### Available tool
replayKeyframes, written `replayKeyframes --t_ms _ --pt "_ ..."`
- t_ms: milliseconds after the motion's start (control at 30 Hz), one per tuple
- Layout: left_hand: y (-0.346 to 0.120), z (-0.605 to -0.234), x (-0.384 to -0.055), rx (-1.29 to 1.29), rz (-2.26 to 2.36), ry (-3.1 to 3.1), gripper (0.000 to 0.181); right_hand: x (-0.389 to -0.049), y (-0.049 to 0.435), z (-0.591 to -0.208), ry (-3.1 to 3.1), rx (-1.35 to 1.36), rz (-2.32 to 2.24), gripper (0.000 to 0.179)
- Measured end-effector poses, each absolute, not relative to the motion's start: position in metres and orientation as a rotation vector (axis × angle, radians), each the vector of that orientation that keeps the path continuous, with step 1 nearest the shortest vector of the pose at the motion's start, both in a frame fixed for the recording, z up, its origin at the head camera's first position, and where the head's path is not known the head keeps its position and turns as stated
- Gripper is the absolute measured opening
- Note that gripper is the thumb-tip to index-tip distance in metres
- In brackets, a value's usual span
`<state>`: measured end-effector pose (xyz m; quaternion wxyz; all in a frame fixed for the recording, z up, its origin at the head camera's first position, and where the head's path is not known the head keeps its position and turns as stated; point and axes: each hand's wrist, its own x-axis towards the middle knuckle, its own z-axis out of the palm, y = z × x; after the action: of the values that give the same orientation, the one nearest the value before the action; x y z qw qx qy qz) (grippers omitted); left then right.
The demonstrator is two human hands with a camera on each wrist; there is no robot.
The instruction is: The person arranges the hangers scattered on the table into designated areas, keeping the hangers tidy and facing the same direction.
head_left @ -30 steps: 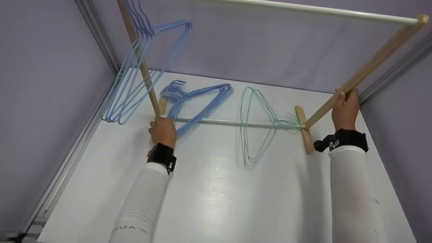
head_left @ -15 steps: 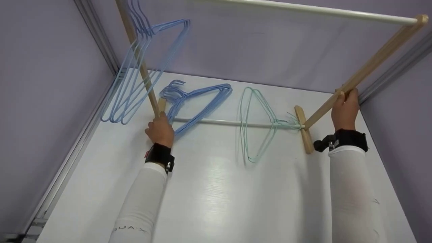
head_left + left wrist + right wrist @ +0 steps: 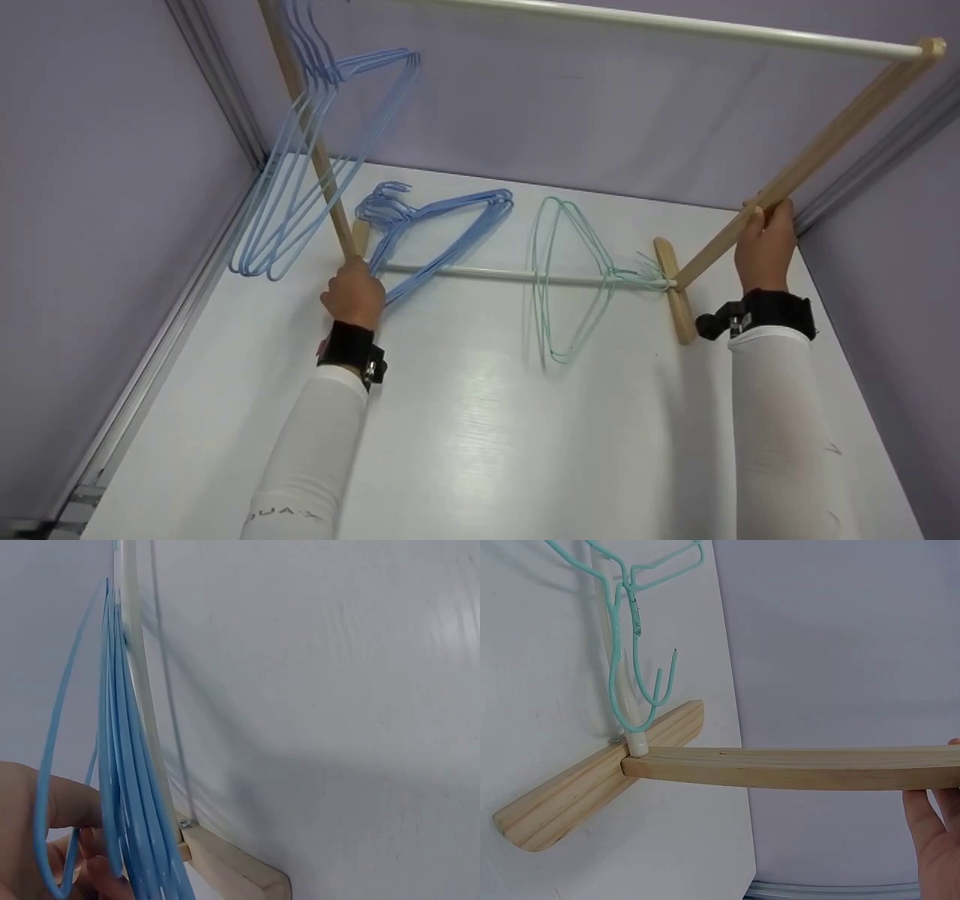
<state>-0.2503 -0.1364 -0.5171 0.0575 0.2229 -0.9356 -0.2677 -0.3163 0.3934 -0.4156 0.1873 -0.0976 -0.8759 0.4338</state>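
Note:
A clothes rack has pale wooden posts, wooden feet and white bars. My left hand (image 3: 354,294) grips the rack's left post (image 3: 324,169) near its foot, fingers curled; the grip is partly hidden behind a bundle of blue wire hangers (image 3: 129,765). My right hand (image 3: 766,244) holds the right post (image 3: 840,135) above its foot, thumb on the near side. The blue hangers (image 3: 465,240) lie bunched over the lower bar (image 3: 510,274) next to my left hand. Mint green hangers (image 3: 616,637) rest at that bar's right end, hooks by the right foot (image 3: 570,799).
More light blue hangers (image 3: 289,180) hang high on the left, overlapping the left post. The white top bar (image 3: 675,22) spans the rack. Behind the white table (image 3: 480,435) stands a lilac panel (image 3: 525,112), with further panels at both sides.
My left hand has shifted slightly left at the bottom of the left post. The right hand keeps its hold on the right post. Both sets of hangers stay nearly in place.

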Motion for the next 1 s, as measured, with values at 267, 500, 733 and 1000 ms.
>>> replayKeyframes --t_ms 267,500,733,1000 --pt "-0.144 -0.509 -0.243 0.535 -1.066 -2.723 0.029 -0.316 0.395 -0.413 -2.480 -0.299 1.197 0.045" --pt "-0.141 -0.503 -0.242 0.487 -1.249 -2.636 0.029 -0.314 0.394 -0.415 -2.471 -0.303 1.210 0.043" --pt "-0.132 -0.495 -0.242 0.482 -1.505 -2.511 0.029 -0.314 0.392 -0.415 -2.480 -0.297 1.201 0.044" --pt "-0.116 -0.478 -0.237 0.268 -1.501 -2.349 0.019 -0.313 0.392 -0.415 -2.476 -0.291 1.225 0.044"
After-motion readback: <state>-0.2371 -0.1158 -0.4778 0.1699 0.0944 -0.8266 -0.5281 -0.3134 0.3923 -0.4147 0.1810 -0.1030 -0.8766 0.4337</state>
